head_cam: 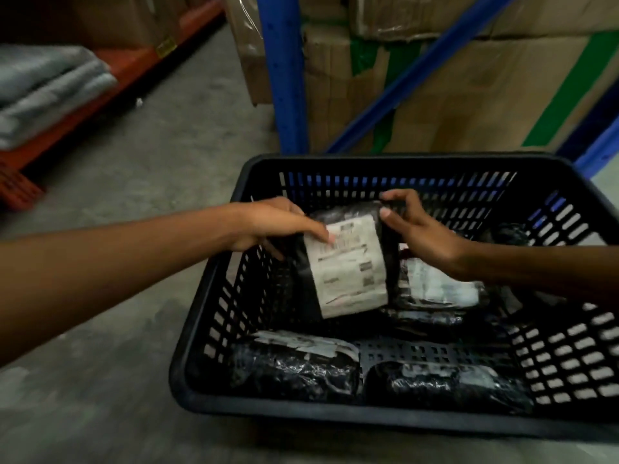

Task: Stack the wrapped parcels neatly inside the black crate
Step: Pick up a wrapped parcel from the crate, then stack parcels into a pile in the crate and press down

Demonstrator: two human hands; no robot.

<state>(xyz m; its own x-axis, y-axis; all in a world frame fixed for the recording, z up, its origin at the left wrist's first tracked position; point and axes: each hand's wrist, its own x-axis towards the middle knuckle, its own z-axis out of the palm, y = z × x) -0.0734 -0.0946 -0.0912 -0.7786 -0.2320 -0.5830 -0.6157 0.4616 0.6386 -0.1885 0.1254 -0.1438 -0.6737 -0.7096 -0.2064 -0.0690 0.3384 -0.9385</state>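
A black slatted plastic crate [214,329] stands on the concrete floor. Inside it, both hands hold a black-wrapped parcel with a white shipping label [348,266], tilted upright near the crate's left wall. My left hand [271,226] grips its upper left edge, fingers over the label. My right hand [418,229] pinches its top right corner. Another labelled parcel [438,286] lies behind it under my right wrist. Two more black parcels lie along the near wall, one on the left [298,366] and one on the right [445,383].
A blue rack upright [284,72] and a diagonal brace stand just beyond the crate, with taped cardboard boxes [469,95] behind them. At the left, an orange shelf [100,78] carries folded grey cloth [47,88]. Grey concrete floor lies between the shelf and the crate.
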